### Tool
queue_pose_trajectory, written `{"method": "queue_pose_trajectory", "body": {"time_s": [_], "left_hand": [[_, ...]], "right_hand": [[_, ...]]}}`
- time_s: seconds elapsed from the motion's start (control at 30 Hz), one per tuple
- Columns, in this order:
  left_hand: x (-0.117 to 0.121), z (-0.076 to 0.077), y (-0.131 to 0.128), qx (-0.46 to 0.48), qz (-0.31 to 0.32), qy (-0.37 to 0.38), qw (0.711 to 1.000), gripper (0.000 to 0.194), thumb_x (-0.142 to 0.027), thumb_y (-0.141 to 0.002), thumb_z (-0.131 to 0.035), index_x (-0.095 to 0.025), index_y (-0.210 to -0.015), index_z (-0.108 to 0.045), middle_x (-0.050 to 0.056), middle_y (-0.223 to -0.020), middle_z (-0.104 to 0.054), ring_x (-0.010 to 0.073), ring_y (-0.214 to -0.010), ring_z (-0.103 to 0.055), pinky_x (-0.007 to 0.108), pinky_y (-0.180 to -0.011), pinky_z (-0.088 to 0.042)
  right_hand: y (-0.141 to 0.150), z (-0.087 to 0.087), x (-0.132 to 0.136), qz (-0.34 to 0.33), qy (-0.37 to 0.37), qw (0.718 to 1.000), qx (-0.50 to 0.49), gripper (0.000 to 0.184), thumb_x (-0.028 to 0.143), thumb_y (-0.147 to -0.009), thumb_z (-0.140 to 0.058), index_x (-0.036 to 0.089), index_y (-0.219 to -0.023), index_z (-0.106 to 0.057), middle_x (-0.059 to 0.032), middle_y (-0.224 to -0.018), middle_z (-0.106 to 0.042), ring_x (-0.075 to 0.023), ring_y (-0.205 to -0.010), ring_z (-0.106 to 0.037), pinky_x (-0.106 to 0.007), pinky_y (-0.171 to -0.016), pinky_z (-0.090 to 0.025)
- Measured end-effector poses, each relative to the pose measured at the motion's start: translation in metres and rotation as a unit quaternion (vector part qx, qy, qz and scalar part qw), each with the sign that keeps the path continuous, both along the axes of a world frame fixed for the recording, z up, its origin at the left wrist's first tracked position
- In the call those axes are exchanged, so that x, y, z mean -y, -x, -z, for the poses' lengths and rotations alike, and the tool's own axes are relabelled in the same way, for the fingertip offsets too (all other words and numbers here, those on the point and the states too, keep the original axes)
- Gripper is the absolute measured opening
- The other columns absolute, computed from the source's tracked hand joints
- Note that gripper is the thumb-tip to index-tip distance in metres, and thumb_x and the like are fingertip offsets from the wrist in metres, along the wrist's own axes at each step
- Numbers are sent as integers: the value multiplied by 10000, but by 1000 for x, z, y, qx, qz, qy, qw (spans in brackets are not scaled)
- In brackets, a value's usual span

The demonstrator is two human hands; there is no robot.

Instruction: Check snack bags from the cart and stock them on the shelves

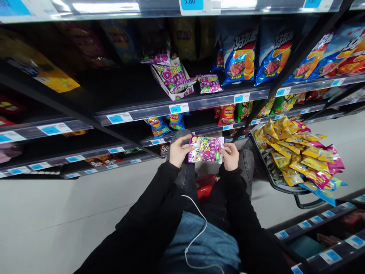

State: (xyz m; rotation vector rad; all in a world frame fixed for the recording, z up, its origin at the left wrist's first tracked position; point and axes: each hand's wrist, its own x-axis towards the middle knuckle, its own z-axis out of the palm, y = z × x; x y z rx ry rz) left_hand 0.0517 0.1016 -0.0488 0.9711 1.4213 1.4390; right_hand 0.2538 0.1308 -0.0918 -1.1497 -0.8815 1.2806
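A purple and white packet of gummy candy (207,149), printed with grapes, is stretched flat between my two hands above my knees. My left hand (179,151) pinches its left end, and my right hand (230,156) pinches the right end. On the shelf in front, an open display box (174,91) stands tilted with similar purple packets in it. One loose grape candy packet (209,83) lies just right of that box, near the shelf edge.
Blue chip bags (241,53) stand on the same shelf to the right. A dark basket (269,179) heaped with yellow and pink snack bags (296,148) is on my right. Price tags (119,118) line the shelf edges. Something red (205,186) shows between my legs.
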Motion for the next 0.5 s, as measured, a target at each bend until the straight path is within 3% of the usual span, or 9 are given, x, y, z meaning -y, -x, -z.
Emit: {"method": "queue_pose_trajectory", "body": {"time_s": [0.1,0.27,0.4,0.5], "left_hand": [[-4,-11,-1,3,-20,-16,1000,651,-223,-515,-801,-158,-1129,-596,160,-1323,-563,207,-907,-680,332,-794,-558],[-23,-50,7,-35,84,13,996,663,-202,-525,-783,-136,-1156,-594,167,-1204,-646,181,-734,-690,328,-707,-568],[-50,-90,8,-121,141,1,983,519,-169,-554,-733,-108,-1064,-663,148,-1118,-690,203,-741,-692,333,-697,-573],[-76,-123,8,-225,123,-76,963,440,-192,-655,-669,-132,-1091,-670,106,-1095,-700,194,-774,-689,325,-730,-568]], "right_hand": [[1,-2,0,-37,40,996,-77,506,319,-557,-768,226,-1022,-593,56,-614,-612,-121,-570,-570,-266,-608,-488],[-4,-10,5,-155,88,975,-129,364,362,-526,-819,183,-815,-689,-52,-785,-718,-205,-698,-644,-358,-669,-525],[-1,-32,0,-136,47,982,-122,347,360,-551,-817,203,-841,-709,-52,-842,-729,-235,-752,-661,-407,-705,-544],[4,-60,-26,-83,-29,991,-102,304,342,-623,-779,213,-884,-689,-51,-901,-717,-226,-808,-660,-410,-728,-555]]}}
